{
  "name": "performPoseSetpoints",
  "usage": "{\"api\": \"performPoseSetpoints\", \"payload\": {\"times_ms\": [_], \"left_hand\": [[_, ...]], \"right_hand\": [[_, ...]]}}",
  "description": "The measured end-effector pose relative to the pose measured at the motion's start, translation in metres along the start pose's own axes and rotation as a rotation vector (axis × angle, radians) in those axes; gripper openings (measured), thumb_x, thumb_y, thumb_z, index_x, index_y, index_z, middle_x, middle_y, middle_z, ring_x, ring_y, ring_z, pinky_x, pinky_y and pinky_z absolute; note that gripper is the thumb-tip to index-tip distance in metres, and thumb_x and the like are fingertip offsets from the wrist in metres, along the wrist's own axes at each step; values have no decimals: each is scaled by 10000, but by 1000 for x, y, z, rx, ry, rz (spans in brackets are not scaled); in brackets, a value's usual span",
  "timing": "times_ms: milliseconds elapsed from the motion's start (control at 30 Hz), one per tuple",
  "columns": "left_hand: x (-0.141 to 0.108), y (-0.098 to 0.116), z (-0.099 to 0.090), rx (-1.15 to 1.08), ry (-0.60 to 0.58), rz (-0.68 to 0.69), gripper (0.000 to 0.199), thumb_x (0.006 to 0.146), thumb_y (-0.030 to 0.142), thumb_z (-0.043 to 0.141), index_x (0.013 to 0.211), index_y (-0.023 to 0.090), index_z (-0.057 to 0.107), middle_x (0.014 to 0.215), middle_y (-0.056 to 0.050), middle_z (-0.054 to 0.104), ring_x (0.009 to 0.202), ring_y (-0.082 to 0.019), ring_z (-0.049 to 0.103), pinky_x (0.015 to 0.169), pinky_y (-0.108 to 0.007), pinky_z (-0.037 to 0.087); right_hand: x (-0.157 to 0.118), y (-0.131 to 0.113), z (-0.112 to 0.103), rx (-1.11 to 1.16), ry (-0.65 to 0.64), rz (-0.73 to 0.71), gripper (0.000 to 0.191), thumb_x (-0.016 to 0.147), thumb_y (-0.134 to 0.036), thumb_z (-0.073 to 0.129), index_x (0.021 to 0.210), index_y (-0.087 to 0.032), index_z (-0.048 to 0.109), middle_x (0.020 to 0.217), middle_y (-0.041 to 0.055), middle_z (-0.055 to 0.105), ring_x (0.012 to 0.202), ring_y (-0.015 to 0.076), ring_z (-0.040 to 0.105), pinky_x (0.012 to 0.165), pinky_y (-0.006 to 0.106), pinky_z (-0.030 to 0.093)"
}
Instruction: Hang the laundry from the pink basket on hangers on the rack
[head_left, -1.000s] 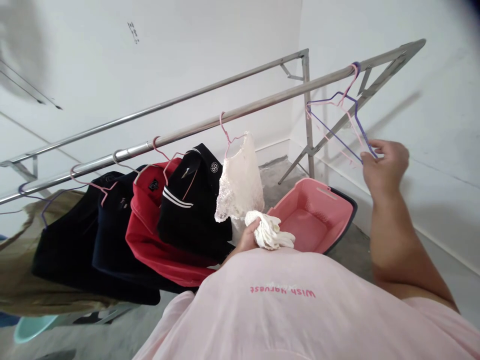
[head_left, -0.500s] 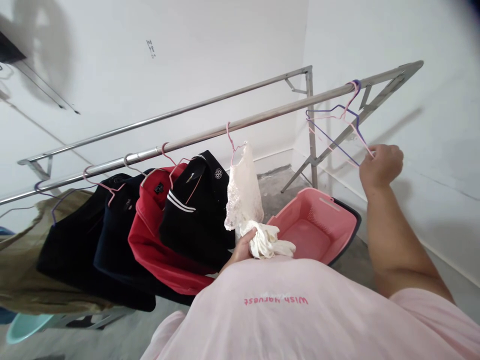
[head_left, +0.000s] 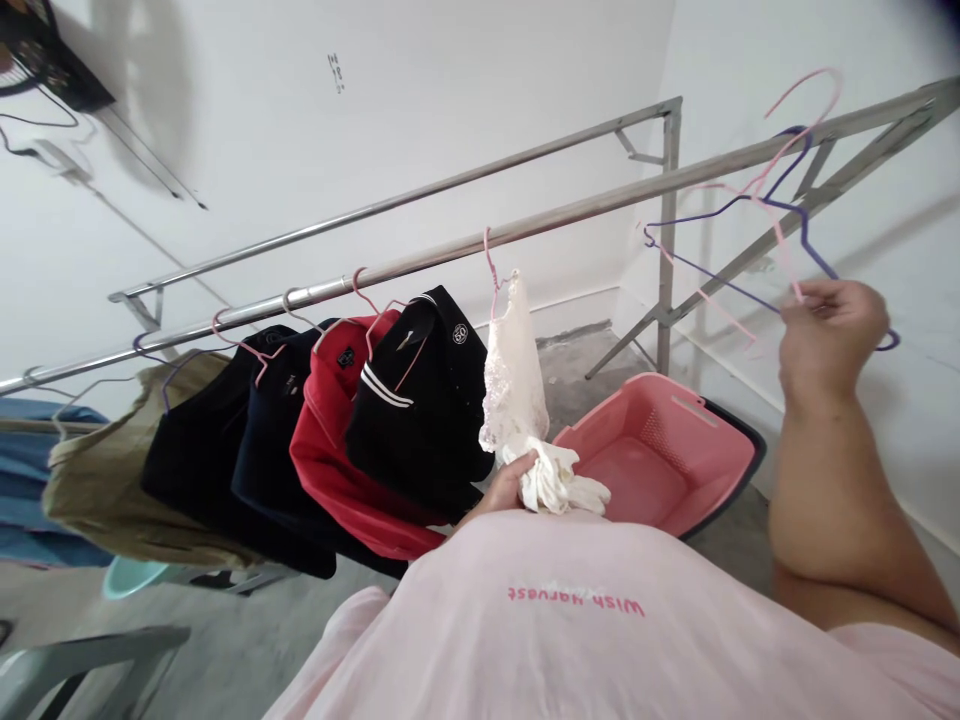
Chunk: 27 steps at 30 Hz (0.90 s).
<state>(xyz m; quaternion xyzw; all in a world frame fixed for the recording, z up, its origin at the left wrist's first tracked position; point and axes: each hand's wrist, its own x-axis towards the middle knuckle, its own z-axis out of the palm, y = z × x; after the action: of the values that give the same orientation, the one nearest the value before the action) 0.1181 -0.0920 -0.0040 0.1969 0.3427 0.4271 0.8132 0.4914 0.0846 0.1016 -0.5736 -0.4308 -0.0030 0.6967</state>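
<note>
My right hand (head_left: pixel 836 325) is closed on the shoulder of a pink hanger (head_left: pixel 784 235), whose hook is up off the rail. A purple hanger (head_left: pixel 804 235) hangs on the rail directly behind it. Low in front of my chest, my left hand (head_left: pixel 511 485) grips a crumpled white garment (head_left: pixel 559 478); its shape cannot be made out in the bunch. Just above that, a white lace garment (head_left: pixel 517 370) hangs from another pink hanger (head_left: pixel 491 270).
A metal drying rack (head_left: pixel 585 205) crosses the view. Black (head_left: pixel 424 420), red (head_left: pixel 337 430) and olive (head_left: pixel 120 480) garments hang to the left. A pink basket (head_left: pixel 660 460) stands on the floor below, a mint basin (head_left: pixel 135 577) at lower left, and a grey stool (head_left: pixel 97 660) nearby.
The pink hanger in my right hand has come up off the rail, apart from the purple one. My left hand keeps hold of the white garment. The view has shifted left.
</note>
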Motion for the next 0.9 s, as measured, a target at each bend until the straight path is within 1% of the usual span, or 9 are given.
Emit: {"api": "performPoseSetpoints", "payload": {"times_ms": [100,167,333,367,433,533,633,767,900], "left_hand": [[3,-1,1,-40,-15,-44,642,881,553,562,1287,59,601,1175,-197,708,1233,-354,605,1140,-499,368],[6,-1,0,-73,-38,-34,754,865,664,515,1330,74,571,1230,-206,682,1277,-365,570,1153,-515,348],[11,-1,0,-88,15,6,837,852,756,429,1397,126,521,1314,-189,638,1332,-364,520,1163,-526,339],[10,-1,1,-74,22,20,825,852,753,438,1400,141,521,1325,-178,634,1337,-360,516,1162,-518,346],[7,-1,5,-38,21,46,789,850,740,471,1400,176,527,1337,-152,631,1340,-350,514,1155,-502,364],[1,-2,12,19,5,62,739,852,717,504,1387,209,541,1315,-129,647,1335,-351,517,1139,-511,379],[-4,-4,16,112,1,72,749,805,717,585,1348,201,571,1247,-125,678,1328,-363,518,1126,-518,386],[-9,-3,19,307,-77,142,837,624,739,750,1221,161,649,1174,-137,689,1291,-392,535,1110,-485,405],[-12,-1,18,395,-147,201,857,555,776,763,1128,143,678,1135,-155,678,1264,-412,541,1062,-484,446]], "right_hand": [[-12,4,-7,91,35,-10,386,608,-134,573,962,-107,723,706,9,546,599,81,478,573,223,385],[-35,8,-15,129,45,10,364,587,-171,595,930,-133,711,721,-2,546,605,76,469,583,224,378],[-134,19,-34,332,26,280,313,517,-303,668,787,-187,560,703,-27,523,604,93,451,589,253,371],[-154,20,-38,369,-30,350,345,494,-298,694,783,-199,533,722,-26,530,623,102,462,596,264,381],[-185,20,-45,454,-243,488,392,479,-275,742,804,-220,530,731,-24,533,636,116,468,586,277,380],[-210,18,-50,548,-576,649,306,569,-318,768,810,-226,603,589,-39,445,527,101,377,503,272,293],[-220,15,-46,544,-684,716,251,702,-424,732,791,-200,665,557,-33,426,473,71,301,463,248,219],[-231,6,-36,483,-823,674,348,784,-480,683,983,-197,706,823,21,621,580,78,451,492,213,317],[-240,-6,-34,520,-1105,740,383,741,-440,733,1011,-174,681,807,19,646,648,110,528,541,212,385]]}}
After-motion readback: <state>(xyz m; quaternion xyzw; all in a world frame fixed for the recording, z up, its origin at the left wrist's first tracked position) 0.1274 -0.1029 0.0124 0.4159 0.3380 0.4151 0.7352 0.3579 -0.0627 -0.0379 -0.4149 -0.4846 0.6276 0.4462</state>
